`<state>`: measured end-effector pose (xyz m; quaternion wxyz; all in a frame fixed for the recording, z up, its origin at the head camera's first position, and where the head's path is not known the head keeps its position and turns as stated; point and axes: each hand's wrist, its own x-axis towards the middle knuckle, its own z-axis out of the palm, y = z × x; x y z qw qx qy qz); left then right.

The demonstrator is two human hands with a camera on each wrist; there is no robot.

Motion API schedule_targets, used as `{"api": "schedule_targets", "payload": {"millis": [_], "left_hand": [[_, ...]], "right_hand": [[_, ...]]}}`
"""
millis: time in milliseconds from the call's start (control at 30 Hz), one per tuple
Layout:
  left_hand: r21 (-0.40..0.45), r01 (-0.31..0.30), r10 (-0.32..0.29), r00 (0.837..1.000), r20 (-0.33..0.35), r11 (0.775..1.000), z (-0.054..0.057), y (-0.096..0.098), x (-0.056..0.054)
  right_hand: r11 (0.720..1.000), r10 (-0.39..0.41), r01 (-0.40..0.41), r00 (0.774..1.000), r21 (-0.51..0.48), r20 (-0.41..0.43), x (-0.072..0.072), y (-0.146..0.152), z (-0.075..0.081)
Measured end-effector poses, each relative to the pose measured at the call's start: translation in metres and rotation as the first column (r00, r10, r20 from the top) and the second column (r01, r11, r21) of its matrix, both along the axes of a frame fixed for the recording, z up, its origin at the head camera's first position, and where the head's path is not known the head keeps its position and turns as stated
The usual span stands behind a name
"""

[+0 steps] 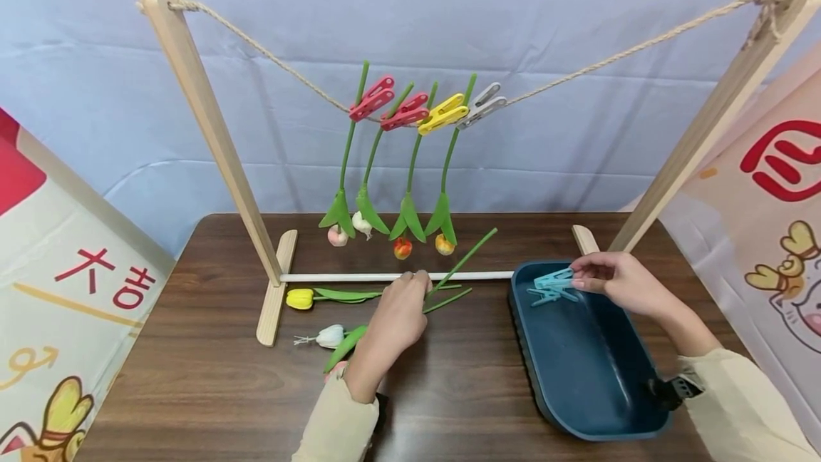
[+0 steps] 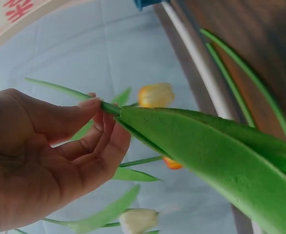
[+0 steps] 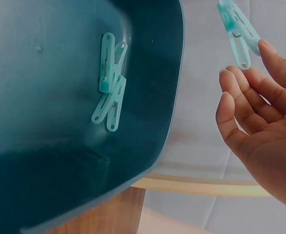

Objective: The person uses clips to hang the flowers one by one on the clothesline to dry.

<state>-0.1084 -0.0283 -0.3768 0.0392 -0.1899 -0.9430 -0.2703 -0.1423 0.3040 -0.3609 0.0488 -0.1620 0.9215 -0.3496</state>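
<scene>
My left hand [image 1: 398, 312] pinches the green stem [image 2: 111, 108] of an artificial tulip just above its broad leaves [image 2: 196, 141]. The stem's free end points up and to the right; a pink bloom [image 1: 335, 371] shows partly behind the wrist. Over the far end of a dark blue basin [image 1: 577, 362], my right hand [image 1: 618, 280] pinches a light blue clothespin [image 3: 240, 36] between thumb and fingers. Two more light blue clothespins [image 3: 111, 80] lie crossed in the basin. A yellow tulip [image 1: 300, 299] and a white tulip [image 1: 330, 336] lie on the table by my left hand.
A twine line [image 1: 269, 55] sags between two wooden posts [image 1: 212, 134]. Several tulips hang upside down from it, held by red clothespins [image 1: 373, 98], a yellow clothespin [image 1: 444, 114] and a grey clothespin [image 1: 482, 105]. A white rod [image 1: 346, 277] joins the posts low down.
</scene>
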Motion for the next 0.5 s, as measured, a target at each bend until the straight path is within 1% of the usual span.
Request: {"api": "schedule_targets", "payload": {"millis": [133, 200, 267, 400, 500], "left_hand": [[0.045, 0.001, -0.001, 1.0, -0.009, 0.999, 0.015, 0.005, -0.005], [0.062, 0.0, 0.0, 1.0, -0.014, 0.998, 0.023, 0.008, -0.009], [0.077, -0.003, 0.006, 0.999, -0.034, 0.997, 0.031, 0.012, -0.013], [0.116, -0.017, 0.028, 0.995, -0.097, 0.993, 0.045, 0.02, -0.021], [0.146, -0.023, 0.043, 0.991, -0.129, 0.989, 0.055, 0.025, -0.027]], "right_hand": [[1.0, -0.014, 0.014, 1.0, 0.017, -0.016, 0.002, 0.002, 0.003], [0.999, -0.018, 0.02, 0.999, 0.033, -0.051, 0.002, 0.004, 0.003], [0.999, -0.016, 0.021, 0.996, 0.05, -0.09, 0.002, 0.005, 0.002], [0.995, -0.005, 0.022, 0.984, 0.093, -0.178, 0.002, 0.007, 0.002], [0.993, 0.005, 0.021, 0.975, 0.114, -0.223, 0.003, 0.008, 0.003]]}}
